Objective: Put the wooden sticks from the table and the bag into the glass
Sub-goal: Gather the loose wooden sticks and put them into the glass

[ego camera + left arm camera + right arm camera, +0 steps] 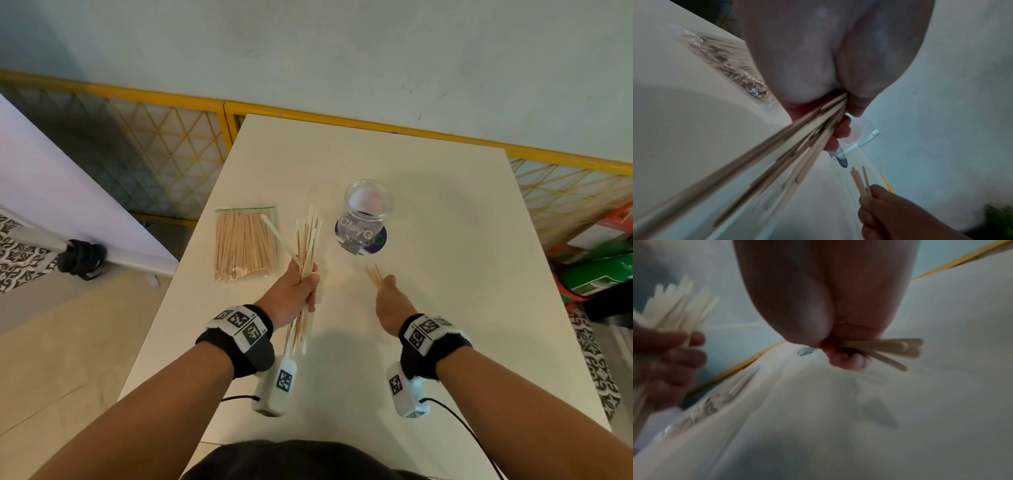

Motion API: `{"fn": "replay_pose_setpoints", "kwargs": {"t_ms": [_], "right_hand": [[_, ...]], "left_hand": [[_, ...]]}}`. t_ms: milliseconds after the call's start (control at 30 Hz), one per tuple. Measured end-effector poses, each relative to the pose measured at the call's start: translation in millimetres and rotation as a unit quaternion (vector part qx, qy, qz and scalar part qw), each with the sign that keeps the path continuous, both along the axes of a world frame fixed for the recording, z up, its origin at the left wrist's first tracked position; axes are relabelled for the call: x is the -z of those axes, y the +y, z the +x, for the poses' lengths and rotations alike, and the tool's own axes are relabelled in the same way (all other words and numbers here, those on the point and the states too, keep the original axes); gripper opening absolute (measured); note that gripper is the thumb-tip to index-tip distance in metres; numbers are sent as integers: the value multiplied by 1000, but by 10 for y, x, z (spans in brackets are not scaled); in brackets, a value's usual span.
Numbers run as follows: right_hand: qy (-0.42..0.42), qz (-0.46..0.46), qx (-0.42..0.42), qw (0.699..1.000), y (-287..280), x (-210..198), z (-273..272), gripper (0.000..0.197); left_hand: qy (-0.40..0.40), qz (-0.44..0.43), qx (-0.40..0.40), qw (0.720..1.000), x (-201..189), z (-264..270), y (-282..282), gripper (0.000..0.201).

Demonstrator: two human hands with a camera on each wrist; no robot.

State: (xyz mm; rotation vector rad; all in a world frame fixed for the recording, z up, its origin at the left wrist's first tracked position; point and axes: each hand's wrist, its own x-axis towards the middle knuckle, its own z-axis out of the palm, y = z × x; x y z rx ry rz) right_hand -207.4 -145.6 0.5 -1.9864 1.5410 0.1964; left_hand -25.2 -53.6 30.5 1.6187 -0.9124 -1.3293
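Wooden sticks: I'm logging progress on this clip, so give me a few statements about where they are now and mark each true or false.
1. The left hand grips a big bundle of sticks. True.
2. The glass already holds sticks. False: none are inside it.
3. The right hand pinches a few short sticks. True.
4. The bag is empty. False: it is full of sticks.
5. The bag lies left of the glass in the head view. True.

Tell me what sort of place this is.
Probably an indoor room set up for recording, not a kitchen: a plain white table, tiled floor, and a yellow lattice barrier along a bare wall.
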Motion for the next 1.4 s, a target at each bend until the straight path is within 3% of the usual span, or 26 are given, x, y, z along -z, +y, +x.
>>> {"fn": "replay_pose_setpoints", "kwargs": {"t_ms": [100,200,300,400,500,633,700,833,967,1067,1267,1400], "right_hand": [[-204,-18,71,976,-24,-341,47,11],[-375,-14,24,927,-1,-904,291,26],[-369,-11,-95,925,47,-1269,610,50],[-324,-78,-156,930,59,-1280,839,35],[-340,-95,-150,923,-3,-1212,890,35],[-432,-100,-79,893,-196,-1316,883,23],[-494,-99,-13,864,-374,-1444,872,23],[-591,-98,103,794,-910,-1683,729,21],[-622,-71,173,760,-1410,-1626,639,21],[-610,-75,197,764,-1557,-1435,718,23],[-549,-73,175,814,-1552,-916,834,22],[-440,-122,139,879,-1489,-647,772,17]], "left_hand": [[-20,0,8,1000,-8,-4,-17,8],[-59,-6,36,998,-79,-73,-57,35],[-88,-1,68,994,-141,-146,-104,51],[-103,-12,80,991,-141,-160,-177,53],[-115,-19,91,989,-166,-133,-198,47],[-145,-33,102,984,-177,-72,-228,26],[-141,-41,90,985,-201,-12,-292,17],[-126,-76,62,987,-296,140,-477,14],[-102,-134,31,985,-434,291,-690,9],[-67,-185,-2,980,-648,311,-895,10],[-39,-303,-70,950,-1191,224,-1614,8],[-44,-318,-81,944,-1191,96,-2063,37]]}}
